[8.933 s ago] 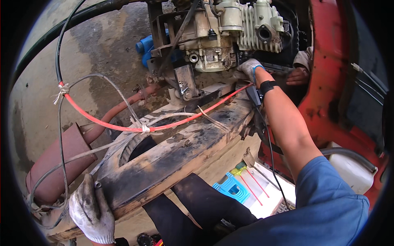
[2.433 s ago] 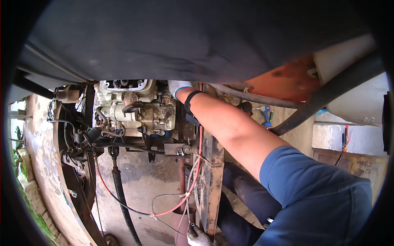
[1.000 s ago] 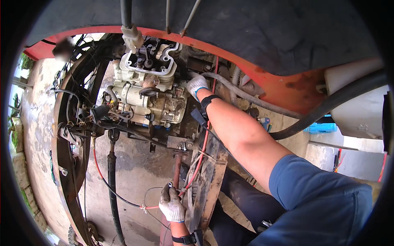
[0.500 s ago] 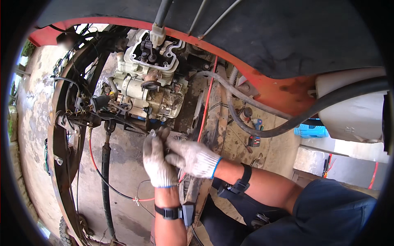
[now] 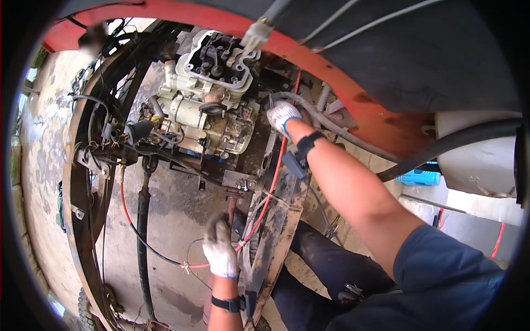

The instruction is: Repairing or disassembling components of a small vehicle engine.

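Note:
My right hand (image 5: 284, 117), in a white knitted glove, reaches to the right side of a bare engine (image 5: 212, 110). Its fingers are closed, and a slim metal piece (image 5: 271, 101) pokes out above them; its kind is too small to tell. Lower down, my left hand (image 5: 221, 248) wears a glove with dark-stained fingers. Those fingers are blurred beside a rusty upright metal part (image 5: 232, 207), so grip or contact cannot be made out. The engine's top is uncovered, with dark valve gear (image 5: 212, 58) showing inside its rim.
Rusty frame rails (image 5: 284, 226) flank the engine. A red cable (image 5: 270, 193) runs along the near rail, and a grey hose (image 5: 337, 129) curves off to the right. Overhead hangs a red-edged dark panel (image 5: 381, 55). A black strut (image 5: 143, 231) stands on the left.
My hands were together below the engine, with a small silver piece at the left fingers. The right has moved up to the engine's right side; the left has dropped lower. The view has shifted slightly.

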`<act>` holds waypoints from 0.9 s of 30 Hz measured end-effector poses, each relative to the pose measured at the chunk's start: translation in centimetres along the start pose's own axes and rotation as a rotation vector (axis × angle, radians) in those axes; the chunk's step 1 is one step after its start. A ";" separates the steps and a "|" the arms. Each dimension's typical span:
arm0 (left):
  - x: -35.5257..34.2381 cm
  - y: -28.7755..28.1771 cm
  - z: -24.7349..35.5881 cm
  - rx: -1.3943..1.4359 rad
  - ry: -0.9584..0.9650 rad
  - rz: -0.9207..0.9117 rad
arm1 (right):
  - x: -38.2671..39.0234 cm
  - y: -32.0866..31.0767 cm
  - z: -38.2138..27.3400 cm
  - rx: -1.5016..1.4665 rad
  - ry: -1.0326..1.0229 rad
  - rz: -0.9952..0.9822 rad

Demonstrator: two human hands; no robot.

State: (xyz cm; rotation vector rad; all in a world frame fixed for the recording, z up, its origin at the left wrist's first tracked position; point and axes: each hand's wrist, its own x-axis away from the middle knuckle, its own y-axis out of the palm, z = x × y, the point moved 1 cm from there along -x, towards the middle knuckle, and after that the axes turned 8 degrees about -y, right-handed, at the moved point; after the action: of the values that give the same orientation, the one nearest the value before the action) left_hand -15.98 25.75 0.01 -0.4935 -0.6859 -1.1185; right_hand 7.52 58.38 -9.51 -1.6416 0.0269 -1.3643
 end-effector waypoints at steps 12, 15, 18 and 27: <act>10.0 -0.4 -9.1 -0.227 -0.065 0.068 | -0.3 -2.0 1.5 -0.272 0.423 0.264; 10.8 0.2 -9.1 -0.386 0.100 0.091 | -0.9 -2.7 1.1 -0.211 0.418 0.290; 11.2 0.5 -9.6 -0.458 0.130 0.088 | -1.7 -3.5 1.1 -0.158 0.392 0.289; 11.2 1.2 -11.0 -0.461 0.208 0.136 | -2.8 -5.9 2.1 -0.032 0.309 0.122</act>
State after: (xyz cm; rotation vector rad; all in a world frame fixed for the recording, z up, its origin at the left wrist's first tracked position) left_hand -9.04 11.58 0.36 -0.7893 -0.2041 -1.1808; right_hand 4.98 64.42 -7.48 -1.4164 0.3264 -1.5160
